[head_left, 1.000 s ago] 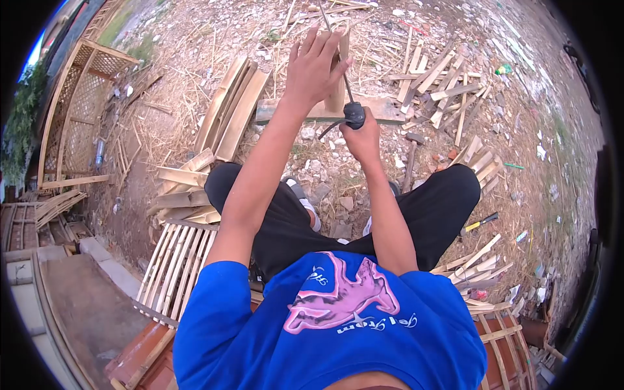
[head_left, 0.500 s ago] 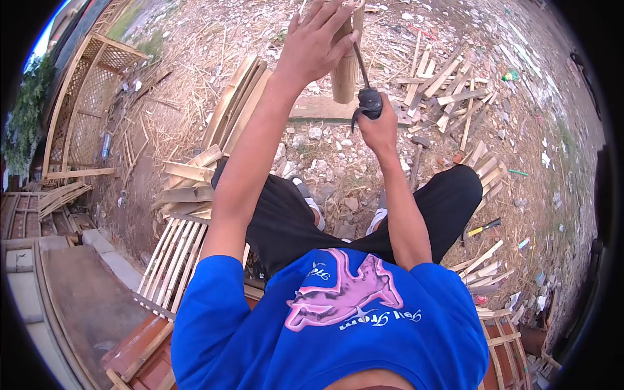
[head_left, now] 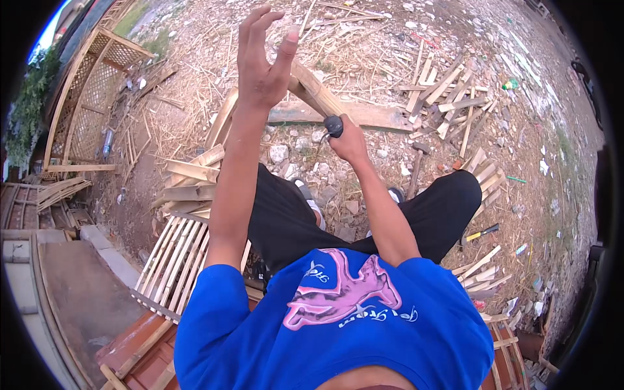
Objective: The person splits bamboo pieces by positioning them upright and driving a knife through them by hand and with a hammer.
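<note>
My left hand (head_left: 262, 65) is raised with its fingers apart and slightly curled, with nothing in it. Just right of its wrist, a pale bamboo piece (head_left: 322, 94) slants across the wooden board (head_left: 377, 116); it looks split lengthwise. My right hand (head_left: 351, 142) is wrapped around the black handle (head_left: 333, 126) of a long-bladed knife, right at the lower end of the bamboo. A dark strap hangs from that handle. The blade is not clearly visible now.
A hammer (head_left: 416, 166) lies by my right knee, and a yellow-handled tool (head_left: 482, 232) farther right. Split bamboo lies in piles at left (head_left: 195, 175) and right (head_left: 448, 97). A slatted rack (head_left: 172, 257) stands by my left side. Rubble and straw cover the ground.
The bamboo has gone from upright to slanted. My left hand has come off its top and moved left. My right hand has moved left and lower with the knife.
</note>
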Available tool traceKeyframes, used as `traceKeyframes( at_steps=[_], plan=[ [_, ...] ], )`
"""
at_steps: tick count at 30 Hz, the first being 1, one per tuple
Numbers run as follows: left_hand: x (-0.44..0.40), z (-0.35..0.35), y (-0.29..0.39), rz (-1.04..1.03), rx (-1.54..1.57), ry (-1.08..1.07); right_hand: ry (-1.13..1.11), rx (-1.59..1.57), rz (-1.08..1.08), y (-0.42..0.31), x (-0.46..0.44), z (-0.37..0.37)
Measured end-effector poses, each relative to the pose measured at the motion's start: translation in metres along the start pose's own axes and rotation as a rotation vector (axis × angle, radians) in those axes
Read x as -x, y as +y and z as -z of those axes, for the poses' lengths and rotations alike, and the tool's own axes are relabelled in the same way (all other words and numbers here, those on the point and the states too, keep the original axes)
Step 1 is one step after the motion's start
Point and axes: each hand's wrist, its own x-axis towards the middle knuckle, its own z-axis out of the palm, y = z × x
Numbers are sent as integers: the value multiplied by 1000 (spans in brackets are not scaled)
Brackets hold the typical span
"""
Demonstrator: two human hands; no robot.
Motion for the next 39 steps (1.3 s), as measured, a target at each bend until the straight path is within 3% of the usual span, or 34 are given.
traceKeyframes(
  at_steps=[6, 10, 12, 16, 19, 20, 23, 30, 36, 39],
  plan=[
    [33, 46, -12, 65, -101, -28, 73, -32, 86, -10, 9, -11],
    [82, 73, -19, 341, 20, 76, 127, -311, 131, -38, 0, 38],
    [110, 80, -22, 477, 23, 76, 283, -400, 242, -60, -3, 67],
    [174, 90, -27, 690, -65, 39, 301, -702, 185, -86, 11, 119],
    [207, 92, -27, 604, -327, -93, 337, -723, 111, -60, 8, 111],
    [205, 90, -27, 650, -278, -66, 343, -733, 82, -37, 5, 97],
    [188, 80, -16, 704, -220, -30, 304, -291, -63, 63, -23, 27],
    [195, 79, -22, 609, -332, -186, 319, -317, -15, 57, -30, 16],
    [192, 75, -17, 603, -390, -238, 398, -734, 184, -20, -36, 69],
    [189, 72, -17, 593, -427, -259, 506, -695, 292, -56, -32, 102]
  ],
)
